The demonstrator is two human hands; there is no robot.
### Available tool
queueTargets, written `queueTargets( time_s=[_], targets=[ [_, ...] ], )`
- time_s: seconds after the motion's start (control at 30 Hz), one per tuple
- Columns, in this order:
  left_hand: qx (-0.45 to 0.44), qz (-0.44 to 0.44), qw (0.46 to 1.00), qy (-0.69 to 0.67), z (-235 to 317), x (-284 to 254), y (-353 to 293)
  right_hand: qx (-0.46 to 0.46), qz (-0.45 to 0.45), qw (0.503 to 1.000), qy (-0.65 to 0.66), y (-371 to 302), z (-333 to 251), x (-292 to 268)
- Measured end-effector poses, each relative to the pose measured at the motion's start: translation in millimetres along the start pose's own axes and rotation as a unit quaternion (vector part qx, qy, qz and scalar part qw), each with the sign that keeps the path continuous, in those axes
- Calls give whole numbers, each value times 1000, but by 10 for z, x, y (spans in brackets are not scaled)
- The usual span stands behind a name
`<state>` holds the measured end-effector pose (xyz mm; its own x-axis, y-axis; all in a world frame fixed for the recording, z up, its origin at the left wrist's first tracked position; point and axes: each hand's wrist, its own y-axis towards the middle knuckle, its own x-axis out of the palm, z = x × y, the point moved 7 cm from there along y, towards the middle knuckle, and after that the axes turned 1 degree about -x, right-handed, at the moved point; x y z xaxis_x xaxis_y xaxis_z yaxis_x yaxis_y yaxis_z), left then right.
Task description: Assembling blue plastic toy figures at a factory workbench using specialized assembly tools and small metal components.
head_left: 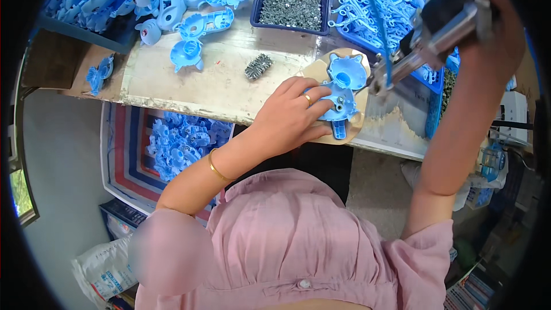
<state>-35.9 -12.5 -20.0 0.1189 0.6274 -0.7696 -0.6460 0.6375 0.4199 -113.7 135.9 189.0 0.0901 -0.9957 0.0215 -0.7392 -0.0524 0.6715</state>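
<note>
My left hand (pixel 293 106) holds a light-blue plastic casing (pixel 348 74) against a tan board (pixel 360 116) at the table's front edge. The fingers lie over the casing's middle and the thumb is by its lower end. The casing has a rounded, eared upper part, a round middle with a small metal piece in it, and a narrow tab below. At the upper right, my right hand (pixel 492 20) is closed around a metal tool (pixel 445 40) with a dark block on it. The tool slants down to the casing's right side; its grip and some fingers are hidden or blurred.
A dark blue tray (pixel 256 20) of small metal parts stands at the back. Blue casings (pixel 186 51) lie left, near a small dark metal cluster (pixel 258 66). Thin blue pieces (pixel 364 8) fill a basket behind. A striped bin (pixel 109 143) holds blue parts below. A blue cord (pixel 376 6) hangs down.
</note>
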Motion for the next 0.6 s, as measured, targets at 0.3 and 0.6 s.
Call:
queueTargets(
  time_s=[0.3, 0.6],
  targets=[
    [32, -7, 998, 45, 35, 124, 66, 86, 61, 993, -58, -430, 62, 16],
    [21, 2, 999, 39, 26, 89, 51, 119, 167, 970, -128, -615, -17, 122]
  ],
)
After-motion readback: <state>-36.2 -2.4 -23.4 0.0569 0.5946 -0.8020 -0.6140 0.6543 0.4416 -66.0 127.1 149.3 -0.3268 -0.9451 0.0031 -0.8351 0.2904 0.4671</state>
